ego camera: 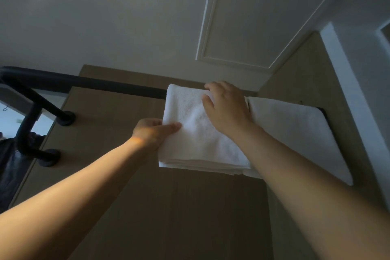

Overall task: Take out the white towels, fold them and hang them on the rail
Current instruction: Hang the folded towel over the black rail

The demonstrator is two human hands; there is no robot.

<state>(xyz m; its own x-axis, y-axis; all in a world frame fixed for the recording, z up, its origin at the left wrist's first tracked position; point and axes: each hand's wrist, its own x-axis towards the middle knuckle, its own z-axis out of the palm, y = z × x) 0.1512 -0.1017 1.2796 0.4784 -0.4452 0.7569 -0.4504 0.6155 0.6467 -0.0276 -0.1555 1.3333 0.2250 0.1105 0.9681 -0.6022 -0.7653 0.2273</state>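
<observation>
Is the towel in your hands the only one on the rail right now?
No, a second towel hangs over the rail just right of the towel that the left hand grips.

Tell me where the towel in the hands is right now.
Head view, just right of centre: the folded white towel hangs over the black rail, directly left of a second towel, left hand pinching its left edge, right hand resting on it.

You have two white towels: the centre towel (196,143) and the right towel (295,133). There is one black rail (95,84). Two hands show, your left hand (152,133) and right hand (228,110). Two round mounts are at the left: the upper mount (67,118) and the lower mount (49,159).
</observation>
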